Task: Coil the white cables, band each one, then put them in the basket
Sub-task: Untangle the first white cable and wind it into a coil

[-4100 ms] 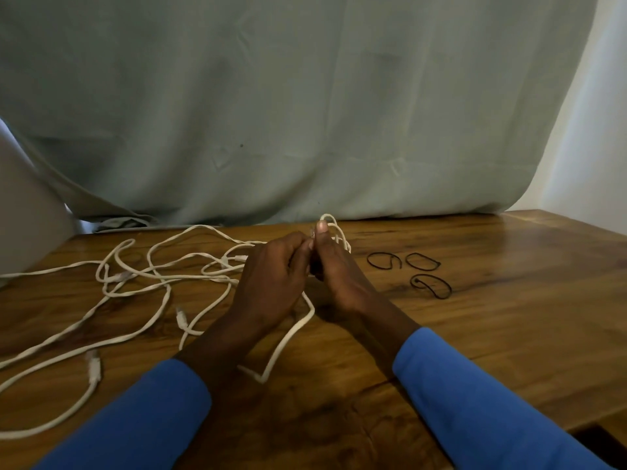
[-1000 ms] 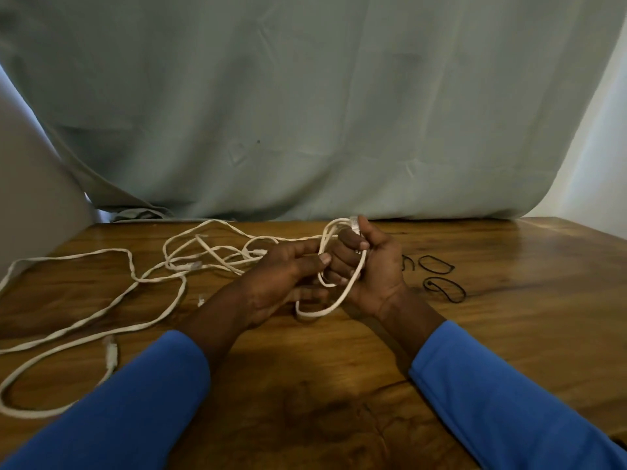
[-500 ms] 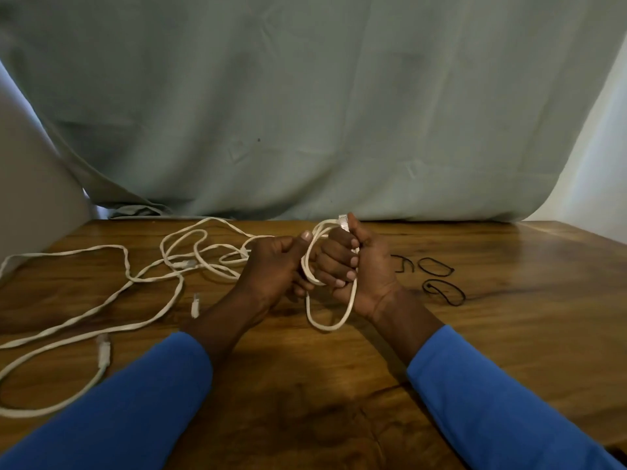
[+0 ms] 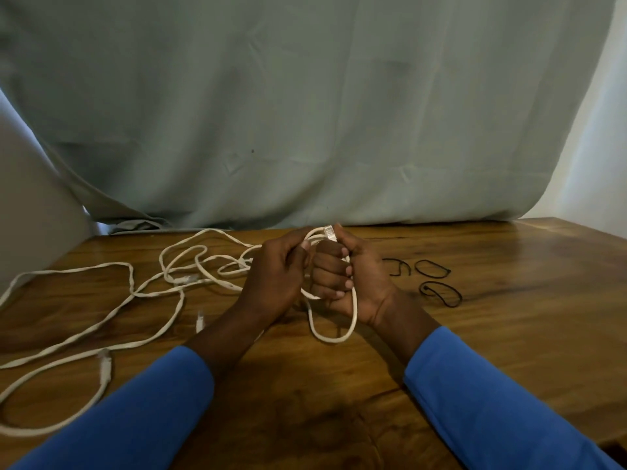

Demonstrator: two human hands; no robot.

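My right hand (image 4: 353,279) grips a small coil of white cable (image 4: 330,337), with the cable's plug end (image 4: 329,232) sticking up by the thumb and a loop hanging below the fist. Close against it, my left hand (image 4: 274,279) holds the same cable where it feeds into the coil. The rest of the white cables (image 4: 142,293) lie tangled and loose across the left half of the wooden table (image 4: 509,334). Three black bands (image 4: 437,290) lie on the table just right of my right hand. No basket is in view.
A pale green cloth (image 4: 305,113) hangs behind the table's far edge. A grey object (image 4: 30,215) stands at the far left. Loose cable plugs (image 4: 105,364) lie near the front left. The table's right edge runs along the right side.
Since four seconds ago the hands have wound the cable into loops in my right hand. Over the last second my left hand closed in against the right and slack was drawn from the left tangle.
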